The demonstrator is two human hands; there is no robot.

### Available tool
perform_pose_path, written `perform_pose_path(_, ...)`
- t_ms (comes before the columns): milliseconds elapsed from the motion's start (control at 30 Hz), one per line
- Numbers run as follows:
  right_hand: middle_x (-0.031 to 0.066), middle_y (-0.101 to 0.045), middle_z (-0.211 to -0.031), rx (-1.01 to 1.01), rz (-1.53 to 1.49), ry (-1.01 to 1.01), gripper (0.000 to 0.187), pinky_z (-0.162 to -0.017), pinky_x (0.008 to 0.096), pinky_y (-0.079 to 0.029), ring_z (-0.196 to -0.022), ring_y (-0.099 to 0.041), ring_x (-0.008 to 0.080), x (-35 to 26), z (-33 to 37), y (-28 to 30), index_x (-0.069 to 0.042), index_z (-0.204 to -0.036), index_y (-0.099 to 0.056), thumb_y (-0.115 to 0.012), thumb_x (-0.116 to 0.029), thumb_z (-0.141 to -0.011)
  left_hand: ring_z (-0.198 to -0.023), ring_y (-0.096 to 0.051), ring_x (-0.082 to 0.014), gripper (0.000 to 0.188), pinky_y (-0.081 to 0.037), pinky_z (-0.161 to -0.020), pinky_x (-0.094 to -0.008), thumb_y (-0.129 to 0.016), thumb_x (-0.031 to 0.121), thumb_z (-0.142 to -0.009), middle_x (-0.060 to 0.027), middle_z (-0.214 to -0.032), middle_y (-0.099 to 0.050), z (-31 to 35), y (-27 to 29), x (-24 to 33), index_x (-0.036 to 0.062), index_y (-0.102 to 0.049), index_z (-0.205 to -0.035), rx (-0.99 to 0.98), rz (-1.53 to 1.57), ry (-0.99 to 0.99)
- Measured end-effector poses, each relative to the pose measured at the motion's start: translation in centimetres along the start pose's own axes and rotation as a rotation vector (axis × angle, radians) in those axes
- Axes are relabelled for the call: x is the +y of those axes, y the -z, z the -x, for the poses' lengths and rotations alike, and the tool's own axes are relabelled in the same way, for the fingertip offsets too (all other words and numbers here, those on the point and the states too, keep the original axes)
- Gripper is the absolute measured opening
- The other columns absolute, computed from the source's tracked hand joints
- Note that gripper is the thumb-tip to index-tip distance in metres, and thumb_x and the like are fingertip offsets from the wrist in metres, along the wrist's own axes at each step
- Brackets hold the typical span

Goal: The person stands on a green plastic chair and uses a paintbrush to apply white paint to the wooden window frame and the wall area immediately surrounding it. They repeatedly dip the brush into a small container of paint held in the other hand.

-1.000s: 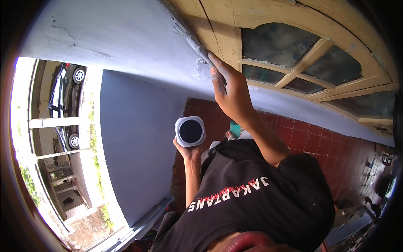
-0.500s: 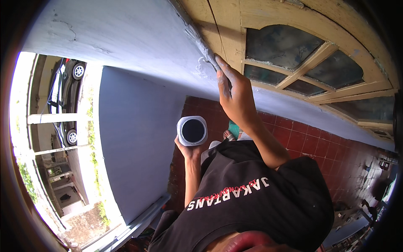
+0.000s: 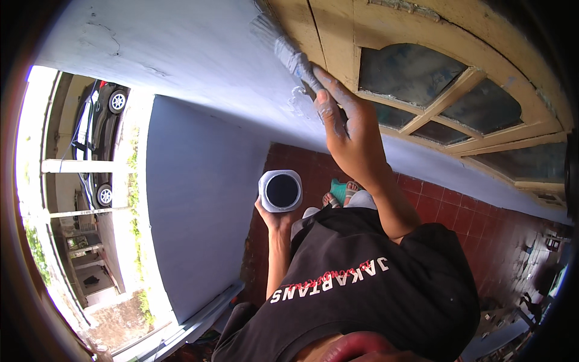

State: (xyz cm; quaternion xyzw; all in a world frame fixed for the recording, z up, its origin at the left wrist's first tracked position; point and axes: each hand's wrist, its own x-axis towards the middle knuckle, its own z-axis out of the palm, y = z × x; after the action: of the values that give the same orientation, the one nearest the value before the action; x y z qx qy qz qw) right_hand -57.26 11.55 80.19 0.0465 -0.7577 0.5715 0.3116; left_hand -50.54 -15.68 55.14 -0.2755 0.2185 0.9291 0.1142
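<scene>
The brush (image 3: 294,59) is high on the wall (image 3: 199,60), its bristles spread beside the seam where the wall meets the wooden frame (image 3: 338,33); they look to be touching the wall, though contact at the very tip is hard to make out. The right hand (image 3: 351,117) has a closed grip on the handle, thumb and fingers pinching it, while the left hand (image 3: 275,218) clasps the pot (image 3: 265,177) well below, its mouth upward. To work this edge neatly, I would lay the flat of the bristles along the seam, draw them in one steady pass with light pressure, and keep the outer hairs off the wood. A modest load should suit such a narrow line, and the raised smear (image 3: 297,101) below the brush probably wants smoothing out before it sets. Holding the pot level guards against spills; its dark inside hides how full it is. The wall is pale blue-grey, mostly smooth but cracked near the upper left. The frame is yellowish painted wood, scuffed, with rough residue along an upper ledge, and holds dark glass (image 3: 410,72) in curved and angular panes. The pot is whitish, squarish with rounded corners around a circular opening. Grey paint coats the brush and smudges the right fingers.
</scene>
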Motion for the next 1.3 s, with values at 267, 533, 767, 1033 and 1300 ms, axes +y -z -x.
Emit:
perform_pose_path(267,0.0305,-0.071,-0.097,-0.004,0.102,-0.053,0.033,-0.08,0.0394,-0.055,-0.091,-0.073,0.0417,0.8,-1.9,0.6,0.008,-0.129,-0.065,-0.058,-0.009,-0.102,-0.108,-0.064,-0.0298,0.045,-0.053,-0.093,-0.0539,-0.054,0.05,-0.091,-0.0075,-0.117,-0.068,0.5,-1.0,-0.4,0.0132,-0.068,-0.111,0.115,0.041,-0.039)
perform_pose_path(533,0.0286,-0.07,-0.087,0.028,0.191,0.039,0.034,-0.073,0.0423,-0.055,-0.081,-0.072,0.0411,-0.3,-2.1,-0.5,0.008,-0.129,-0.064,-0.059,-0.003,-0.098,-0.123,-0.06,-0.0268,0.056,-0.048,-0.107,-0.0494,-0.05,0.053,-0.094,-0.0055,-0.132,-0.065,0.4,-0.4,-0.4,0.013,-0.063,-0.13,0.016,-0.053,-0.005)
perform_pose_path(767,0.0252,-0.07,-0.086,0.124,0.144,0.179,0.033,-0.073,0.0375,-0.055,-0.078,-0.072,0.0375,-3.9,-3.6,-1.6,0.006,-0.13,-0.063,-0.059,-0.004,-0.099,-0.125,-0.059,-0.0291,0.061,-0.047,-0.108,-0.0532,-0.049,0.056,-0.094,-0.0068,-0.136,-0.063,0.8,-1.7,-0.4,0.0127,-0.06,-0.135,-0.013,-0.08,0.053)
perform_pose_path(1033,0.0266,-0.068,-0.08,0.178,0.224,0.2,0.032,-0.069,0.0388,-0.054,-0.074,-0.071,0.0382,-6.4,-6.4,-2.4,0.007,-0.128,-0.064,-0.06,-0.003,-0.098,-0.12,-0.061,-0.0282,0.053,-0.051,-0.103,-0.0518,-0.049,0.052,-0.095,-0.0061,-0.13,-0.066,0.5,-1.3,-0.3,0.0128,-0.065,-0.127,-0.008,-0.087,-0.011)
perform_pose_path(1300,0.0311,-0.067,-0.08,-0.057,0.329,-0.054,0.032,-0.066,0.0445,-0.054,-0.071,-0.069,0.0434,-3.8,-3.9,-0.8,0.008,-0.127,-0.065,-0.057,-0.008,-0.1,-0.115,-0.063,-0.0256,0.046,-0.052,-0.102,-0.0472,-0.054,0.047,-0.094,-0.0051,-0.123,-0.069,0.1,-1.2,0.1,0.0115,-0.068,-0.119,-0.031,0.01,0.01)
